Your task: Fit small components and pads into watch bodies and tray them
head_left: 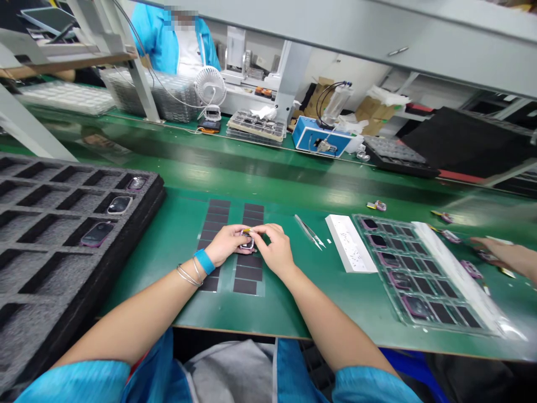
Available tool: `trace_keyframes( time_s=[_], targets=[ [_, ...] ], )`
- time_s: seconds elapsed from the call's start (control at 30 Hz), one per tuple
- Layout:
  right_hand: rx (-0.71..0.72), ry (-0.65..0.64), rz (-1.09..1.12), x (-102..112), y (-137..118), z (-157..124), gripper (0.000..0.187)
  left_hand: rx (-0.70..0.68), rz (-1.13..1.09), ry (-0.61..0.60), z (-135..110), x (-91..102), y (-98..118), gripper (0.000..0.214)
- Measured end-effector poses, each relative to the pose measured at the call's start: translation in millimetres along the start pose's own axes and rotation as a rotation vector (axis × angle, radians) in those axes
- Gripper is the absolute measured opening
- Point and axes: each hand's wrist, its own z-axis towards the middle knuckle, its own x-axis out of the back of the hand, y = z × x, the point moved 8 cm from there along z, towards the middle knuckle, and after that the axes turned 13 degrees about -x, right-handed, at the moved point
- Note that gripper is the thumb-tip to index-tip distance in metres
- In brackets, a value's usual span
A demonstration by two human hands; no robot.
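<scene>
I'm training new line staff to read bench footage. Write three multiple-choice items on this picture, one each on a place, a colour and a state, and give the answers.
1. Where do the tweezers lie?
A. In a slot of a foam tray
B. On the green mat, right of the hands
C. Inside a clear plastic tray

2. What colour is the band on the left wrist?
A. Blue
B. Red
C. White

3. What state are the left hand and right hand in?
A. Both flat and empty
B. The right hand is gripping the tweezers
C. Both are holding a small part

Answers:
1. B: they rest on the mat beside a white block.
2. A: the band shows bright blue.
3. C: the fingers of both hands meet on the part, above black strips.
</scene>
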Motion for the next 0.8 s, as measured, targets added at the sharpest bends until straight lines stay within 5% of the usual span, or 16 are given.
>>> trace_keyframes(
  time_s=[0.23, 0.53, 0.7, 0.8],
  targets=[
    [0.077, -0.013, -0.075, -4.8, -4.2, -3.1, 0.012, 0.019, -0.017, 0.019, -2.5, 1.1, -0.4, 0.025],
    [0.261, -0.001, -0.204, -4.3, -12.2, -6.1, 0.018, 0.089, -0.393, 0.036, -2.8, 0.7, 1.1, 0.022],
    [0.157, -0.101, -0.1, -9.2, -6.0, -2.8, 0.015, 0.026, -0.318, 0.012, -0.6, 3.9, 2.1, 0.03],
    [-0.031, -0.088, 0.091, -5.8, 10.2, 2.1, 0.006, -0.009, -0.274, -0.032, 0.4, 2.2, 2.9, 0.036]
  ],
)
